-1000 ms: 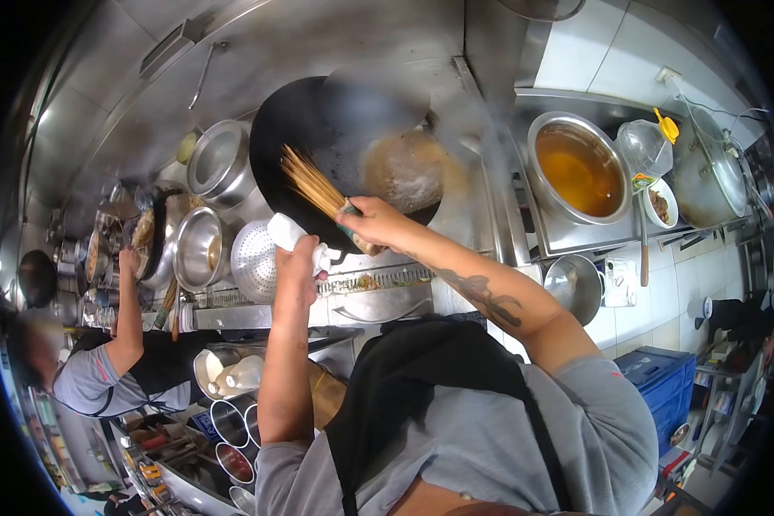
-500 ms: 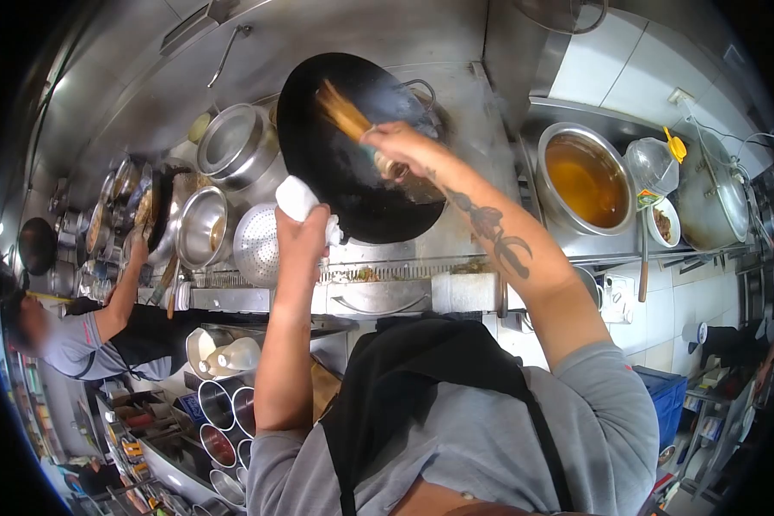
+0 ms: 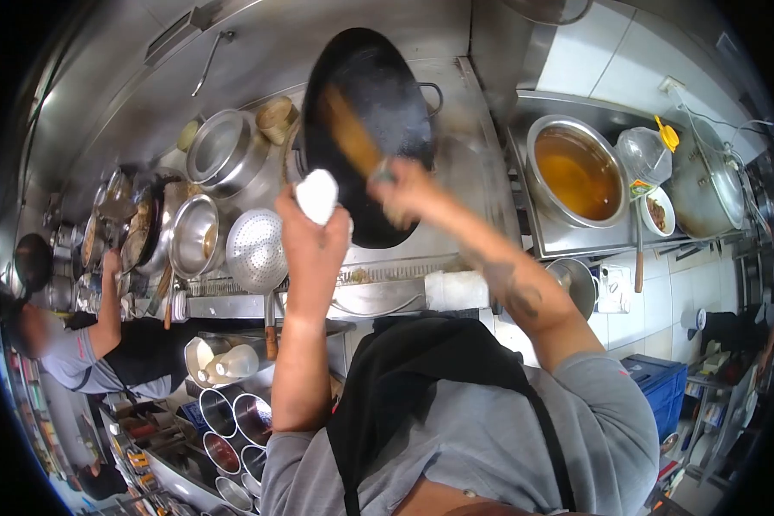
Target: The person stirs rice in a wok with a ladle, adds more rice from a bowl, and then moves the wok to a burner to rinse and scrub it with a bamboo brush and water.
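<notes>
A large black wok (image 3: 396,95) is tilted steeply over the stove, its inside wet. My left hand (image 3: 312,245) is closed on a folded white cloth (image 3: 317,196) at the wok's near left rim; whether the fingers also grip the rim underneath is hidden. In my right hand (image 3: 413,191) is a bamboo wok brush (image 3: 350,133), its bristles smeared by motion against the wok's inner face. A perforated strainer (image 3: 256,249) lies just left of my left hand.
Left of the wok stand steel pots (image 3: 218,148) and a steel bowl (image 3: 196,234). A pot of amber liquid (image 3: 579,176), a plastic jug (image 3: 645,156) and a small bowl (image 3: 658,211) are to the right. A co-worker (image 3: 103,344) stands at the far left.
The wok has tipped up more steeply and its near edge has shifted right. My left hand has moved right with the cloth. The brush has swept lower, and my right hand has moved down.
</notes>
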`<state>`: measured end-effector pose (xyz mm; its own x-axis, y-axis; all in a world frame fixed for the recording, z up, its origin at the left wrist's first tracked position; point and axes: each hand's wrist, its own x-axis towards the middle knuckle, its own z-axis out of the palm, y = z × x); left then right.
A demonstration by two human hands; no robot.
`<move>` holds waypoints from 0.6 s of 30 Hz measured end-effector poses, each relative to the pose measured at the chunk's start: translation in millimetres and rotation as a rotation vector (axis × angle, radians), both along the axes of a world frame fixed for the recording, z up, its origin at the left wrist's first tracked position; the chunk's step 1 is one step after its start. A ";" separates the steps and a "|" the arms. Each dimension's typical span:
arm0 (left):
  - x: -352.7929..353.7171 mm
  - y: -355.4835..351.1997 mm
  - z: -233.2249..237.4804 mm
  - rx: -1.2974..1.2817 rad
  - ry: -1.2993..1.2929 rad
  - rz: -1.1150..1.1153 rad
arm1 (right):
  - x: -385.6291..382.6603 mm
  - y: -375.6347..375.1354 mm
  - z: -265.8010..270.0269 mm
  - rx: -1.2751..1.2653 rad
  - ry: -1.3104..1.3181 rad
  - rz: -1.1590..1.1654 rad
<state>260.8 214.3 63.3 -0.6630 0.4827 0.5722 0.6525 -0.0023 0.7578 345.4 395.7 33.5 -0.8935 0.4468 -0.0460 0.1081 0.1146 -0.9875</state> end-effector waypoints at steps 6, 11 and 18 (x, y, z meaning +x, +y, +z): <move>-60.5 -37.4 -43.6 0.081 -0.406 0.144 | 90.2 40.1 -167.2 0.673 -0.309 -0.014; -63.1 -69.5 -73.7 0.086 -0.688 0.221 | 124.7 95.8 -120.0 0.292 -0.278 -0.349; -37.4 -41.3 -134.2 0.213 -1.169 0.331 | 141.4 63.7 -233.7 0.299 -0.251 -0.420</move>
<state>223.4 173.0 -70.8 -0.9018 0.1642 -0.3997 -0.4243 -0.1612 0.8910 486.9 459.4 -200.3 -0.6144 0.7874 -0.0508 0.4315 0.2814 -0.8571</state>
